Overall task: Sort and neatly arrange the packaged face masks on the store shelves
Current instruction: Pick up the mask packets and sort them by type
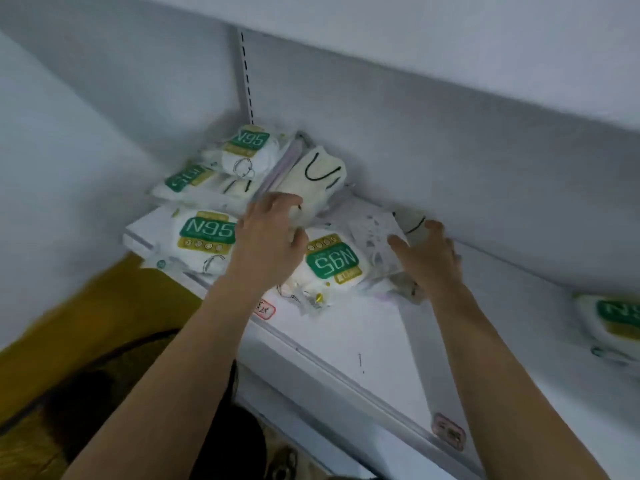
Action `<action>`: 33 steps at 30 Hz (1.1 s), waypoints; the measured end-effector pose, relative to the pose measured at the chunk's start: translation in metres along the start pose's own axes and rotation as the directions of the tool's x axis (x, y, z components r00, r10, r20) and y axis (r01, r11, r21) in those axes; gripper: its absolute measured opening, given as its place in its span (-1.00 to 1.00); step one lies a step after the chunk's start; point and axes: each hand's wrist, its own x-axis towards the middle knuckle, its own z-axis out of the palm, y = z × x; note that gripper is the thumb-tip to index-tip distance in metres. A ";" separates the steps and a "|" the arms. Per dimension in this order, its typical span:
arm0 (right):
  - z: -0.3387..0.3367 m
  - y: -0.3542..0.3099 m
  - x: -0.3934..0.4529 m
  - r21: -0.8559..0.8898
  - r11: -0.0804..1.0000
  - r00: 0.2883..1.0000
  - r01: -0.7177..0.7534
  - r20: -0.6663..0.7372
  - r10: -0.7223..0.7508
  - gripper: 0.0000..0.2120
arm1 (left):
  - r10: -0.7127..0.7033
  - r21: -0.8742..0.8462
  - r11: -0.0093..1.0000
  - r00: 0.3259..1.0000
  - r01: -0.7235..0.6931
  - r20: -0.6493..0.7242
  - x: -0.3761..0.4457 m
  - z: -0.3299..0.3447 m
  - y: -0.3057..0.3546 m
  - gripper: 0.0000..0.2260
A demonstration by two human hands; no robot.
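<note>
Jumble of clear-plastic N95 mask pkgs w/ green-gold labels on white metal store shelf, mostly at back-left corner. L hand fingers curled onto lower end of cream mask pkg w/ black ear loop; looks like a grip, blur hides thumb. Pkg's long axis runs from fingers up-right toward back wall, leaning on pile. R hand fingers spread, fairly straight, on crumpled clear mask pkg, just beside green-label N95 pkg lying flat btwn both hands. Lone N95 pkg well apart at far R; R hand nearer to it. Likely next: pull cream pkg down-left off pile.
</note>
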 end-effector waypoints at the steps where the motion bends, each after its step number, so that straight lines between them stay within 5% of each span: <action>1: 0.005 -0.008 0.007 -0.023 0.999 0.999 -0.034 -0.025 0.034 -0.13 | -0.030 0.002 1.000 1.000 0.030 0.008 0.016 -0.003 -0.012 -0.60; 6: 0.026 -0.029 0.029 -0.056 0.997 0.998 -0.043 -0.056 0.040 -0.09 | -0.280 0.046 0.958 0.958 0.283 -0.058 0.094 -0.021 -0.072 -0.47; 9: 0.031 -0.049 0.037 0.098 0.995 0.998 -0.031 -0.047 0.036 -0.08 | -0.368 -0.025 0.928 0.923 0.373 0.109 0.130 -0.024 -0.100 -0.31; 15: 0.052 -0.095 0.046 0.259 0.965 0.997 0.051 -0.065 -0.036 -0.34 | -0.294 0.103 0.956 0.913 0.276 0.282 0.149 -0.006 -0.126 -0.05; 21: 0.067 -0.120 0.043 0.289 0.956 0.998 0.056 0.022 -0.065 -0.05 | -0.232 0.170 0.967 0.937 0.192 0.260 0.135 0.011 -0.113 0.00; 33: 0.029 -0.026 0.022 0.359 0.929 0.948 0.086 -0.316 0.034 -0.19 | -0.005 0.096 0.995 0.905 -0.040 0.425 0.085 0.069 -0.014 0.05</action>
